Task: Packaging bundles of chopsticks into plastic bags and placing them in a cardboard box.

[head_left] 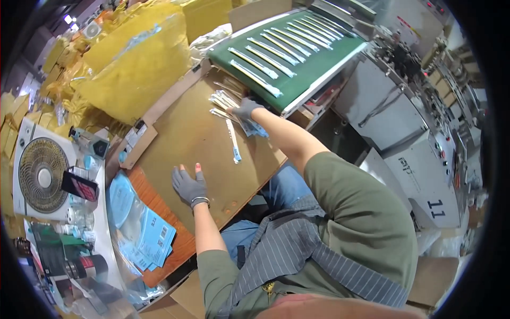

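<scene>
My left hand, in a grey glove with two bare fingertips, lies spread on the brown board and holds nothing. Toward the board's far right corner, my gloved right hand closes over a loose bunch of thin wrapped chopsticks. Their pale ends stick out to its left, and blue wrapper ends show below it. The hand hides the middle of the bunch. One single wrapped chopstick packet lies apart on the board, between my two hands.
A green conveyor belt at the far side carries several packets in a row. Yellow plastic-wrapped stacks rise at the far left. Blue printed bags, a fan and a phone are at left; a grey machine cabinet stands right.
</scene>
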Available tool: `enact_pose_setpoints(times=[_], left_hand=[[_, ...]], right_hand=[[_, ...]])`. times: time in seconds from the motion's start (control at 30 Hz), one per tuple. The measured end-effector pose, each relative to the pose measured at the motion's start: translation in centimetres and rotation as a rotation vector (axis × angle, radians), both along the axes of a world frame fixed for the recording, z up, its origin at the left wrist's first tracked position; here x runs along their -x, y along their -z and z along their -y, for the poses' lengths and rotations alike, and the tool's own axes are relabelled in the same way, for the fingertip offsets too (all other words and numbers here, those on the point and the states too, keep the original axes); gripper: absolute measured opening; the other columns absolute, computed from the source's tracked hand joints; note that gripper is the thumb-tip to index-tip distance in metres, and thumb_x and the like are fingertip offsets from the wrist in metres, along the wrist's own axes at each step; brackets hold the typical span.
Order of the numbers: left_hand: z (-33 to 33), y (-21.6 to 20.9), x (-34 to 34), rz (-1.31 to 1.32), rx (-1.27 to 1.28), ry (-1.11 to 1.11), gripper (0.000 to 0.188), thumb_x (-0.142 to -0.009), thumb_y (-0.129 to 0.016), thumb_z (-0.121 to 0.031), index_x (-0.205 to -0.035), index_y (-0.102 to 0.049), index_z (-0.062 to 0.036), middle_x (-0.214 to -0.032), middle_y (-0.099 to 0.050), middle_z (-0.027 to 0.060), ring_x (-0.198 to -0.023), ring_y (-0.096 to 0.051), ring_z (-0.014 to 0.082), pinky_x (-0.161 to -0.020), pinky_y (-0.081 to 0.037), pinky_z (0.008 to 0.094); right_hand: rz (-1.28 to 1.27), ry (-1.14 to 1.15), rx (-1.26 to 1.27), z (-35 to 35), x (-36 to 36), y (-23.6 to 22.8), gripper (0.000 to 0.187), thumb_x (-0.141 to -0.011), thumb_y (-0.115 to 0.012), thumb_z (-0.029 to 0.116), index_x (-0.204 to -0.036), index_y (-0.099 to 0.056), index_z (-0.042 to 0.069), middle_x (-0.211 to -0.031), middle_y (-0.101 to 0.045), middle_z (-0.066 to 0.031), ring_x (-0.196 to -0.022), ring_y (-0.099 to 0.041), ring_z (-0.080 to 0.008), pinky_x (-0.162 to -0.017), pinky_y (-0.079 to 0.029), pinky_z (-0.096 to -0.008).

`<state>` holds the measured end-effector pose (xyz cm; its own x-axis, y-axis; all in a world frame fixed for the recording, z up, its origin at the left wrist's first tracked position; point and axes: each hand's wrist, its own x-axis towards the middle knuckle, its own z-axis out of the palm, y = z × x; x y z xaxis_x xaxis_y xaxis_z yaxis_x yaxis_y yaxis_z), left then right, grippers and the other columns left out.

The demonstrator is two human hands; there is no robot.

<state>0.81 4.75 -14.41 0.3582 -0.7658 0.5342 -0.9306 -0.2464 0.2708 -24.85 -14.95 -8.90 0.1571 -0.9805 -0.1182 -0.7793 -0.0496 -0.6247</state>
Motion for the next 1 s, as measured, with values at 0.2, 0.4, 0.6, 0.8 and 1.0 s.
enact_pose_setpoints(times=[0.2, 0.4, 0.6, 0.8, 1.0], left_hand=[[1.7, -0.2, -0.1, -0.048, -0.033, 0.232, 0.055, -0.089, -0.053, -0.045, -0.120, -0.055, 0.0006, -0.129, -0.051, 0.0213, -0.124, -0.044, 0.0358, -0.104, -0.031, 0.0456], [1.2, -0.6, -1.7, -0.242, -0.094, 0.247, 0.050, -0.087, -0.056, -0.043, -0.113, -0.057, -0.0005, -0.120, -0.055, 0.0198, -0.113, -0.049, 0.0369, -0.099, -0.035, 0.0457], [2.1, -0.4, 0.4, -0.245, -0.189, 0.164, 0.064, -0.080, -0.062, -0.049, -0.117, -0.053, 0.0026, -0.129, -0.047, 0.0231, -0.124, -0.040, 0.0387, -0.107, -0.028, 0.0456], [1.0, -0.7, -0.1, -0.143, 0.014, 0.158, 0.063, -0.086, -0.054, -0.051, -0.120, -0.052, 0.0021, -0.125, -0.051, 0.0240, -0.119, -0.045, 0.0390, -0.104, -0.031, 0.0456], [1.1, -0.7, 0.0, -0.130, 0.014, 0.160, 0.065, -0.086, -0.053, -0.054, -0.116, -0.055, 0.0037, -0.126, -0.051, 0.0235, -0.120, -0.045, 0.0385, -0.105, -0.031, 0.0455]], right_hand=[[-0.063, 0.125, 0.309, -5.2, -9.2, 3.5, 0.079, -0.076, -0.060, 0.048, -0.132, -0.040, -0.004, -0.126, -0.049, -0.0273, -0.119, -0.046, -0.0392, -0.101, -0.036, -0.0404], [0.452, -0.113, -0.104, -10.9, -12.2, -1.1, 0.066, -0.082, -0.057, 0.046, -0.123, -0.052, -0.004, -0.123, -0.054, -0.0254, -0.115, -0.051, -0.0372, -0.099, -0.039, -0.0404], [0.389, -0.212, 0.507, -14.5, -0.2, 2.8, 0.038, -0.085, -0.060, 0.021, -0.116, -0.054, 0.000, -0.112, -0.056, -0.0215, -0.104, -0.055, -0.0359, -0.091, -0.044, -0.0399], [0.238, -0.431, 0.640, -18.8, 1.1, 0.9, 0.034, -0.086, -0.058, 0.020, -0.114, -0.054, 0.000, -0.117, -0.053, -0.0240, -0.109, -0.052, -0.0407, -0.093, -0.043, -0.0425], [0.169, -0.423, 0.626, -18.6, 0.9, 1.6, 0.036, -0.085, -0.058, 0.023, -0.114, -0.054, 0.001, -0.121, -0.051, -0.0221, -0.114, -0.048, -0.0410, -0.098, -0.039, -0.0452]])
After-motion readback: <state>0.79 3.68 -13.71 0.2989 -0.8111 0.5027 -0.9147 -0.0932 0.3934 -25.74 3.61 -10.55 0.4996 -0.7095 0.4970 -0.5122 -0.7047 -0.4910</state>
